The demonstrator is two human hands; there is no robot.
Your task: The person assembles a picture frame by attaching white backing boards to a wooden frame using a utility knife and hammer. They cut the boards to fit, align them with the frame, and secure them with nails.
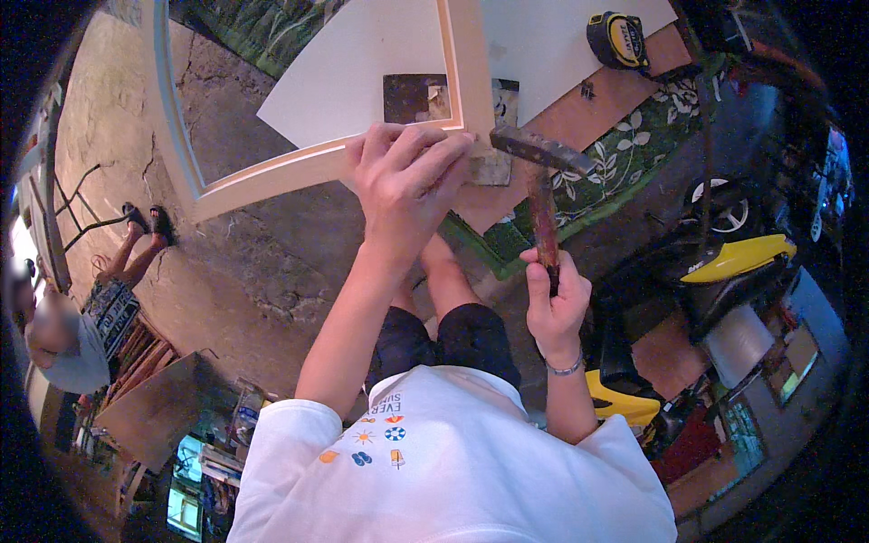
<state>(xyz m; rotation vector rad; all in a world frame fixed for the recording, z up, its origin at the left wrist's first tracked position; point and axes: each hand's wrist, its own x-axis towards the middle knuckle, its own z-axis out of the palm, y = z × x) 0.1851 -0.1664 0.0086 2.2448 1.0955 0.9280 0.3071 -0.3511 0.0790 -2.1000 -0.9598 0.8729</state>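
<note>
A pale wooden frame (272, 184) with a lighter inner strip lies before me, its near right corner close to my body. At that corner my left hand (403, 185) is closed on the near rail, fingers curled over the wood; whether a small thing is pinched there I cannot tell. My right hand (558, 303) grips a hammer (544, 213) low on its worn reddish handle. The dark metal hammer head (543, 149) is raised just right of the frame's corner, apart from my left fingers.
A yellow and black tape measure (618, 41) rests on a white board (543, 54) at the far right. Beneath are brown sheets and a green leaf-patterned cloth (625, 149). A yellow and black vehicle (738, 260) stands at right. Another person (77, 330) is at far left.
</note>
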